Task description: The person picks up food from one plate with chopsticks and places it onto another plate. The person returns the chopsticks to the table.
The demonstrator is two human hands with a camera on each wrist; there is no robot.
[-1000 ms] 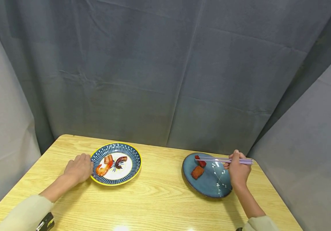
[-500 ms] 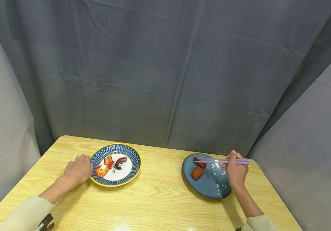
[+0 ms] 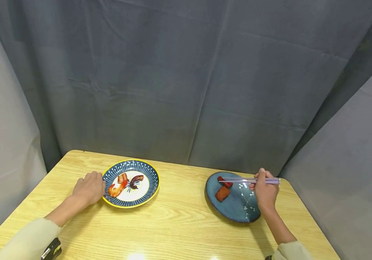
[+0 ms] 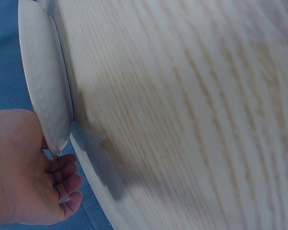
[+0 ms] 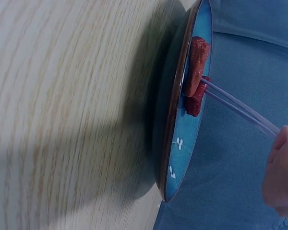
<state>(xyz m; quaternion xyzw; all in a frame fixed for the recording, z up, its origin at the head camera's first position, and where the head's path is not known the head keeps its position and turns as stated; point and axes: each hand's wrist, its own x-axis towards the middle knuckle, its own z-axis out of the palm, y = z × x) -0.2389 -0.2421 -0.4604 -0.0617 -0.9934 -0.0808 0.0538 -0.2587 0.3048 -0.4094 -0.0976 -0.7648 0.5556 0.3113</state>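
My right hand (image 3: 266,191) holds a pair of lilac chopsticks (image 3: 247,180), their thin tips at a dark red piece of food (image 3: 227,183) on a blue plate (image 3: 234,209). In the right wrist view the tips straddle that red piece (image 5: 194,106), which lies against a browner one (image 5: 198,62). My left hand (image 3: 90,187) pinches the left rim of a patterned plate (image 3: 151,180) with a yellow edge. From the left wrist, its curled fingers (image 4: 65,177) show at the rim, the thumb mostly hidden. On this plate lie a shrimp (image 3: 118,188), a small meat slice (image 3: 122,178) and a dark octopus tentacle (image 3: 136,181).
Both plates stand on a light wooden table (image 3: 179,216), the patterned one left and the blue one right. A grey curtain (image 3: 186,90) hangs right behind the table's back edge. Pale cloth panels (image 3: 351,162) flank both sides.
My right hand and the chopsticks have shifted slightly left, the tips coming down onto the red piece. The left hand and both plates stay put.
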